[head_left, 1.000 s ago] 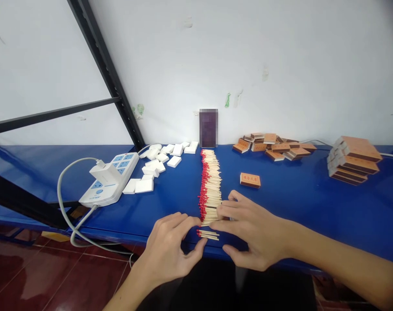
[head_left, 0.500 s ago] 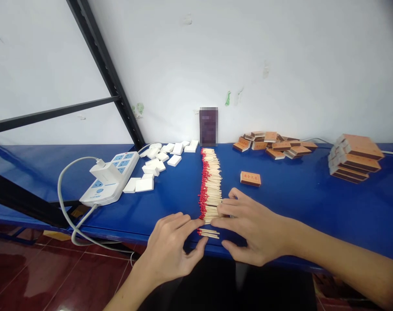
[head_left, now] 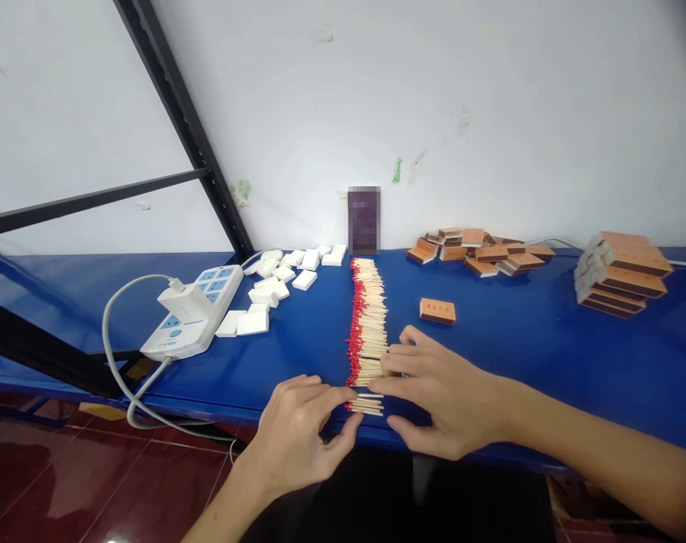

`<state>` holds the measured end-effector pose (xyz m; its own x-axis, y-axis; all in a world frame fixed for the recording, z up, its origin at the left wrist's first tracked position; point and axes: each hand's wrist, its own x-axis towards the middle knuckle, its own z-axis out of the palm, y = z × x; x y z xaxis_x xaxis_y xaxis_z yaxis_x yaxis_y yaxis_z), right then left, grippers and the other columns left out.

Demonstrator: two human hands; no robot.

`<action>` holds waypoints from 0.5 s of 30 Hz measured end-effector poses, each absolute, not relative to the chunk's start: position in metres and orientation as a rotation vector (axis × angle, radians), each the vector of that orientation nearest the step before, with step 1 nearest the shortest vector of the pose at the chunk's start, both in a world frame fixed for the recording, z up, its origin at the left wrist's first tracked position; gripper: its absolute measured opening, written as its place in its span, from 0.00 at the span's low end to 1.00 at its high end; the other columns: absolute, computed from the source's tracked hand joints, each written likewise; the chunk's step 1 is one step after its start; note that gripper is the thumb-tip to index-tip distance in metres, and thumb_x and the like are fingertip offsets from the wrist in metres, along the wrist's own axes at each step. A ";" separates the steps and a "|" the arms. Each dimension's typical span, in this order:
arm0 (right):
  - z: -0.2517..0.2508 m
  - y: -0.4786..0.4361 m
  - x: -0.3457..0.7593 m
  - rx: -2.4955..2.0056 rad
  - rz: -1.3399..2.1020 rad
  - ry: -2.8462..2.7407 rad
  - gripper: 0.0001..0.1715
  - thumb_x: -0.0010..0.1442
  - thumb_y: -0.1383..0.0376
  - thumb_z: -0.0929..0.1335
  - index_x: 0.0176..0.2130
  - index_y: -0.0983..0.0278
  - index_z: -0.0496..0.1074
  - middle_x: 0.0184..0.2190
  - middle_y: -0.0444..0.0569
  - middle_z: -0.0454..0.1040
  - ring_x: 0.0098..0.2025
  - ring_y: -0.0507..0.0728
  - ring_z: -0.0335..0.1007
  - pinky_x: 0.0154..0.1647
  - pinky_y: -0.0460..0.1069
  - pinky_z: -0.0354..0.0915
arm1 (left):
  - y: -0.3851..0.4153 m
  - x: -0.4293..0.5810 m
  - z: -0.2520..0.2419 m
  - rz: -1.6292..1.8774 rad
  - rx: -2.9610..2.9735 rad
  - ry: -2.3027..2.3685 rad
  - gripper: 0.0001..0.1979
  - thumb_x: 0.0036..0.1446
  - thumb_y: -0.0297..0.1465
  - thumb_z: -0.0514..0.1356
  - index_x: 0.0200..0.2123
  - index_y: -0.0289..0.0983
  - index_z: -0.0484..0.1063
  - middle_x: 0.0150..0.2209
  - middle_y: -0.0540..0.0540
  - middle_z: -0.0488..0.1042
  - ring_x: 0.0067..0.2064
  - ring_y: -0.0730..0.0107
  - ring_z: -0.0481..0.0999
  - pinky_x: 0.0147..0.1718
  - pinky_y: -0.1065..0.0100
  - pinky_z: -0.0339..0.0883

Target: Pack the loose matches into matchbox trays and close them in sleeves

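A long row of red-tipped matches [head_left: 368, 317] runs from the wall toward the table's front edge, heads to the left. Several matches [head_left: 367, 406] lie apart from it at the near end, between my hands. My left hand [head_left: 303, 426] has its index fingertip at the heads of this small group, with the thumb spread away below. On the other side, my right hand [head_left: 447, 396] has its index fingertip by the stick ends near the row's end, thumb apart. Neither hand grips anything. A closed orange matchbox [head_left: 438, 311] lies beyond my right hand.
White matchbox trays [head_left: 275, 286] are scattered at the back left, beside a power strip [head_left: 195, 317] with a charger and cable. Orange sleeves [head_left: 484, 253] lie piled against the wall. Stacked matchboxes [head_left: 622, 271] stand at the right. A black metal frame [head_left: 184, 128] rises at the left.
My left index fingertip has slid slightly toward the near edge. Matches have come away from the row's near end, and the small separate group holds more of them.
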<state>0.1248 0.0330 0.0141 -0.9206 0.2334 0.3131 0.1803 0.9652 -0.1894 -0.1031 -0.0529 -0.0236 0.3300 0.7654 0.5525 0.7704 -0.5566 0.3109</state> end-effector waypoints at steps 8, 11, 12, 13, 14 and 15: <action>0.012 0.034 0.125 -0.286 0.201 -2.753 0.14 0.62 0.63 0.65 0.43 0.66 0.76 0.29 0.46 0.70 0.30 0.54 0.57 0.39 0.54 0.50 | -0.052 -0.101 -0.023 -1.085 -2.536 -1.429 0.03 0.60 0.28 0.63 0.38 0.39 0.77 0.19 0.56 0.71 0.20 0.74 0.69 0.35 0.67 0.69; 0.013 0.033 0.125 -0.276 0.189 -2.736 0.16 0.62 0.63 0.65 0.45 0.67 0.77 0.29 0.46 0.70 0.30 0.54 0.56 0.39 0.54 0.50 | -0.052 -0.101 -0.023 -1.088 -2.517 -1.440 0.06 0.59 0.29 0.63 0.41 0.39 0.76 0.19 0.56 0.70 0.21 0.72 0.71 0.35 0.66 0.70; 0.012 0.033 0.125 -0.278 0.188 -2.735 0.16 0.62 0.63 0.65 0.45 0.67 0.77 0.29 0.46 0.70 0.30 0.54 0.56 0.39 0.54 0.50 | -0.053 -0.101 -0.023 -1.087 -2.509 -1.447 0.07 0.59 0.29 0.63 0.42 0.39 0.76 0.19 0.56 0.70 0.21 0.71 0.71 0.35 0.66 0.70; 0.012 0.033 0.125 -0.282 0.189 -2.737 0.16 0.62 0.63 0.65 0.45 0.67 0.77 0.30 0.46 0.70 0.30 0.54 0.56 0.40 0.54 0.50 | -0.053 -0.101 -0.022 -1.083 -2.506 -1.456 0.08 0.59 0.29 0.63 0.42 0.39 0.76 0.19 0.55 0.70 0.22 0.71 0.72 0.35 0.66 0.71; 0.012 0.033 0.125 -0.290 0.191 -2.739 0.16 0.62 0.63 0.65 0.45 0.67 0.77 0.30 0.46 0.71 0.30 0.54 0.56 0.40 0.54 0.50 | -0.053 -0.101 -0.022 -1.077 -2.508 -1.462 0.09 0.58 0.29 0.63 0.43 0.38 0.76 0.20 0.55 0.70 0.23 0.70 0.72 0.35 0.65 0.71; 0.012 0.033 0.125 -0.296 0.190 -2.739 0.16 0.62 0.63 0.66 0.46 0.67 0.77 0.30 0.47 0.71 0.30 0.54 0.56 0.41 0.54 0.50 | -0.053 -0.101 -0.022 -1.075 -2.509 -1.465 0.09 0.58 0.29 0.63 0.43 0.38 0.76 0.21 0.54 0.70 0.23 0.69 0.73 0.35 0.65 0.71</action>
<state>0.1249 0.0330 0.0117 -0.9063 0.2310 0.3538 0.1798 0.9686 -0.1717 -0.1008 -0.0527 -0.0216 0.3121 0.7507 0.5823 0.7809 -0.5518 0.2928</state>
